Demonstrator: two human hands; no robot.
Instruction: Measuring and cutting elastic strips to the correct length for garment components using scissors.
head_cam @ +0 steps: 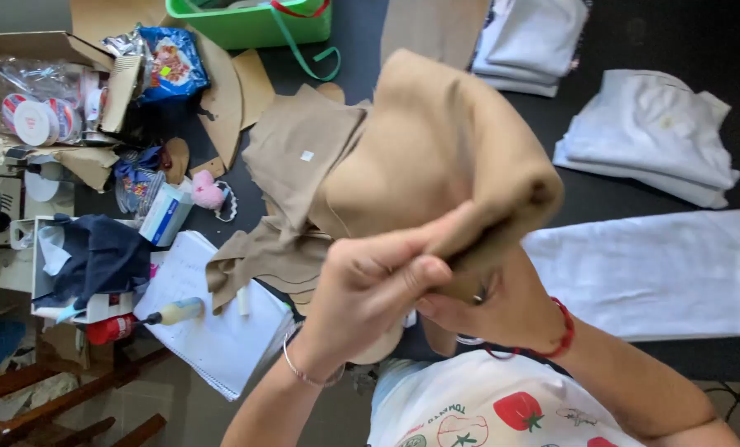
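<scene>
A bundle of tan fabric (436, 149) is lifted above a dark table (618, 190), close to the camera. My left hand (370, 285), with a thin silver bracelet, pinches its lower edge between thumb and fingers. My right hand (502, 306), with a red cord at the wrist, grips the same edge from underneath and is partly hidden by the cloth. More tan fabric pieces (295, 157) lie on the table behind, one with a small white tag.
White folded cloth (651, 273) lies at the right, with more white stacks (647, 132) behind. A green basket (254, 25) sits at the back. At left are a notebook (213, 331), a cardboard box with tape rolls (31, 99), snack bags, a dark cloth and a sewing machine.
</scene>
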